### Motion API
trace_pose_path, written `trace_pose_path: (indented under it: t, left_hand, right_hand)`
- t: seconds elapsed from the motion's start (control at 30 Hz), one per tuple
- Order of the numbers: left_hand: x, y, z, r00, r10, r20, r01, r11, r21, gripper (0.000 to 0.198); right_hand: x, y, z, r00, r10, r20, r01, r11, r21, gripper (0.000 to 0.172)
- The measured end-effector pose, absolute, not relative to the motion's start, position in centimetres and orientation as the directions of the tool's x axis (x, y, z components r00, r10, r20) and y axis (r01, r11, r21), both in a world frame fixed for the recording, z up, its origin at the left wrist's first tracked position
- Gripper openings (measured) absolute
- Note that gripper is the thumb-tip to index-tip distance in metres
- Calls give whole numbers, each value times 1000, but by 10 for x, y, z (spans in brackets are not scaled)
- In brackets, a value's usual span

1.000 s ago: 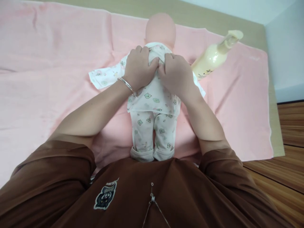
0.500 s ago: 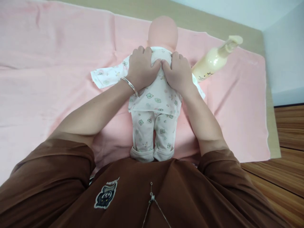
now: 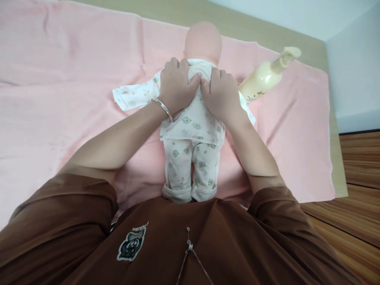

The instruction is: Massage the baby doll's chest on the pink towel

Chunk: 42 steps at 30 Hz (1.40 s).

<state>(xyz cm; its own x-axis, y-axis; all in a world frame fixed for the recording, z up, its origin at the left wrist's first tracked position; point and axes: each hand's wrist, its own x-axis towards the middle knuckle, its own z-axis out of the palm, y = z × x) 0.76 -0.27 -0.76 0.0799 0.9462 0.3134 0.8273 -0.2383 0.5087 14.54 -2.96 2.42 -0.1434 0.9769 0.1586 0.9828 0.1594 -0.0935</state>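
On the right, just beside the doll (image 3: 192,130), a cream bottle (image 3: 264,77) with a pump top sits on the pink towel (image 3: 59,79). If the right hand (image 3: 221,93) slips sideways, I think it could bump the bottle and knock it toward the edge of the table (image 3: 267,35). Pushing too hard could also slide the doll and bunch up the towel. The doll lies in the middle, head far, feet near. The left hand (image 3: 176,85) and the right hand lie open, side by side on its upper body, thumbs touching, fingers curved over its shoulders.
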Motion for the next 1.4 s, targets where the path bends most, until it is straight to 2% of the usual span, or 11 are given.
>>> trace_pose_path:
  t: [0.13,0.23,0.4,0.53,0.63,0.83,1.07,1.27,1.4]
  left_hand:
    - [7,-2,-7,81,953,293,822,-231,520,31]
    - [7,-2,-6,81,957,279,826,-221,519,31]
    - [12,-19,3,143,939,313,889,-260,376,31]
    - [18,-37,9,221,880,420,885,-362,294,35]
    - [17,-36,9,230,871,435,867,-386,316,36]
    - [12,-11,3,135,946,295,833,-269,483,25]
    - [15,-16,3,145,930,338,868,-283,408,23]
    - [18,-28,9,244,883,400,834,-401,377,25]
    - [17,-27,8,271,872,408,830,-426,359,22]
  right_hand:
    - [137,-49,35,-222,960,173,974,226,-5,31]
    - [133,-53,38,-210,963,166,977,213,0,32]
    - [141,-36,33,-183,971,157,979,194,-57,32]
    - [150,-22,28,-173,973,154,963,200,-181,35]
    - [150,-25,30,-183,974,133,963,205,-173,38]
    - [141,-51,43,-321,944,82,945,325,-46,47]
    - [146,-34,38,-252,965,79,964,257,-67,35]
    - [155,-18,30,-202,979,31,965,205,-161,51]
    - [157,-18,31,-213,976,36,965,216,-149,52]
